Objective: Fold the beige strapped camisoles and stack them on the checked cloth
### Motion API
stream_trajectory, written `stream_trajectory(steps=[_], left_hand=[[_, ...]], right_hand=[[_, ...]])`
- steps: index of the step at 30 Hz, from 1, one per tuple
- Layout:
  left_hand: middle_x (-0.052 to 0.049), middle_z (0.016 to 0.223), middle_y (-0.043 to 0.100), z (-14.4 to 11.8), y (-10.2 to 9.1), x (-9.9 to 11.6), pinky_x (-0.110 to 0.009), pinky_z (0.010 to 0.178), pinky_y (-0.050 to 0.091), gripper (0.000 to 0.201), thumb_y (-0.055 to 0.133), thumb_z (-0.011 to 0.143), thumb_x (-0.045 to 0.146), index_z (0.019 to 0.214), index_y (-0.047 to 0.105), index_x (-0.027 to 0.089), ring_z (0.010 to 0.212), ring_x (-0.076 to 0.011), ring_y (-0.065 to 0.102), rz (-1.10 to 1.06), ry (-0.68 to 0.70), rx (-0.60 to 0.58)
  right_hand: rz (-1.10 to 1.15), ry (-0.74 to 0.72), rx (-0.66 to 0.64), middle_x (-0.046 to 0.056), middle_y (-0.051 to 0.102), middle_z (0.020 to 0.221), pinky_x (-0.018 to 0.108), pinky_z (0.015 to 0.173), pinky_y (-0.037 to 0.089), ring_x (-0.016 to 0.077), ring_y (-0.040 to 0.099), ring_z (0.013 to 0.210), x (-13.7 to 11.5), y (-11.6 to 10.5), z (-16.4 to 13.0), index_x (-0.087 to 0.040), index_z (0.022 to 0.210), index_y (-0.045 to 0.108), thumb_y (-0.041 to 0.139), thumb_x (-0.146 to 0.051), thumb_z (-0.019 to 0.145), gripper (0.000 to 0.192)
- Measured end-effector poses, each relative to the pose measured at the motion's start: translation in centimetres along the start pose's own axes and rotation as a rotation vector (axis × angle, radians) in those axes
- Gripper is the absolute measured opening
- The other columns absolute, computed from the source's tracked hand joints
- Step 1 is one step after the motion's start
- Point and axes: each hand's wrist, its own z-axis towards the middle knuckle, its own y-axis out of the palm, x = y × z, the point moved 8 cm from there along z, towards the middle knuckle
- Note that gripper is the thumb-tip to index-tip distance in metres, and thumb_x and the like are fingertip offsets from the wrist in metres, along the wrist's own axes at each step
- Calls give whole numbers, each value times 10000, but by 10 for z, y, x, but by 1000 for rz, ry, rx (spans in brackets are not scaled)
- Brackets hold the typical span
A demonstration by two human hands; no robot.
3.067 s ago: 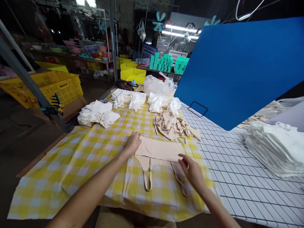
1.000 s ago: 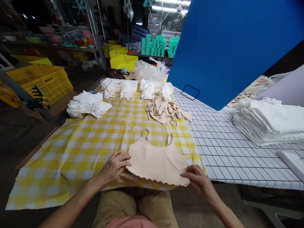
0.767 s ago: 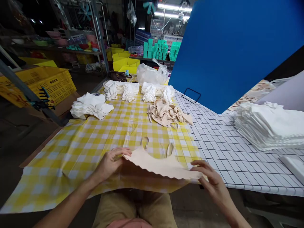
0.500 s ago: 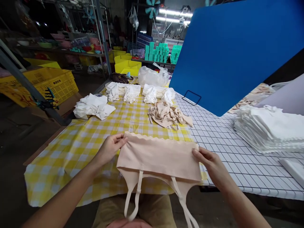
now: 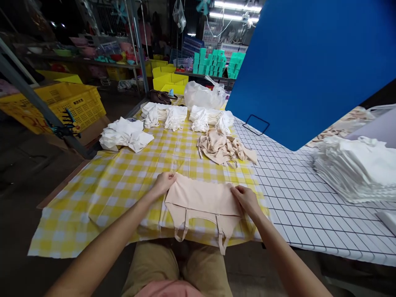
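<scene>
The blue board (image 5: 312,66) stands well beyond the right grip and takes up most of the far side. Under both grips the yellow checked cloth (image 5: 102,194) covers this end of the desk (image 5: 309,214), whose white gridded top runs off to the right. The beige top (image 5: 201,202) lies flat on the cloth at the near edge, its straps hanging off toward the person.

The left hand (image 5: 163,181) pinches the garment's far left corner and the right hand (image 5: 244,197) pinches its right corner, fingers pressed on the fabric. To lay it well, I would keep both corners level and pull gently apart so the body lies smooth.

Far left of the left grip, a yellow crate (image 5: 74,107) sits off the desk; I cannot tell what is in it. Beyond the grips, a clear plastic bag (image 5: 204,95) looks stuffed with something pale. Loose beige garments (image 5: 224,149) lie just past the right grip, white folded piles (image 5: 185,117) further on, and a white stack (image 5: 355,169) well off right.
</scene>
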Motion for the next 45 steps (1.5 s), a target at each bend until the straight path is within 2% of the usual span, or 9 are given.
stream_trajectory(steps=[5,10,16,23,27,34,39,42,45], left_hand=[[-55,764,685,-3,-1,1,-239,595,446,177,498,745,271,753,624,148,720,-189,628,-8,9,29],[-79,809,680,-24,-19,11,-266,624,465,270,530,730,391,793,597,137,741,-208,626,-178,132,42],[-24,687,637,-74,-93,11,-243,565,480,417,635,651,526,789,569,137,598,-150,589,-460,137,88],[-23,713,640,-126,-190,7,-221,579,495,372,684,650,486,795,603,153,632,-146,588,-422,137,261],[-6,695,629,-148,-226,-1,-195,548,475,321,666,690,452,795,612,154,598,-122,564,-399,184,357],[-23,751,659,-183,-265,-3,-219,594,488,295,694,662,413,826,645,172,646,-144,591,-447,169,453],[-19,731,657,-149,-269,-24,-218,511,463,390,682,619,453,879,629,168,581,-143,584,-427,57,398],[-31,765,663,-100,-252,-52,-213,516,447,414,636,624,461,885,619,140,612,-147,589,-315,37,323],[-37,673,649,-52,-230,-86,-222,495,426,314,512,703,402,781,609,114,595,-165,584,2,-51,312]], right_hand=[[24,-19,30,34,556,605,251,540,343,171,495,609,-2,-2,-4,-178,608,529,434,-477,751,344],[261,-107,63,11,503,579,233,462,345,131,434,519,-27,-16,-26,-166,694,556,473,-567,753,414],[405,-287,-134,-27,424,482,210,406,347,104,420,439,-97,-22,-54,-181,624,523,532,-540,769,387],[376,-546,-225,-16,480,482,195,403,370,97,464,434,-182,-9,-70,-180,603,530,508,-475,825,369],[405,-612,-259,-16,505,455,187,397,401,95,494,412,-219,-1,-77,-179,599,544,516,-452,828,358],[435,-630,-418,-18,520,435,181,370,408,92,507,376,-260,11,-97,-174,577,554,535,-461,810,371],[455,-517,-427,-32,490,445,187,401,394,89,489,403,-261,39,-68,-175,583,518,553,-475,785,364],[365,-471,-422,-39,463,421,192,387,343,95,462,390,-243,84,-36,-187,570,471,522,-496,775,375],[83,-445,-378,-34,476,417,202,416,322,100,452,385,-216,133,-6,-196,547,443,459,-425,804,345]])
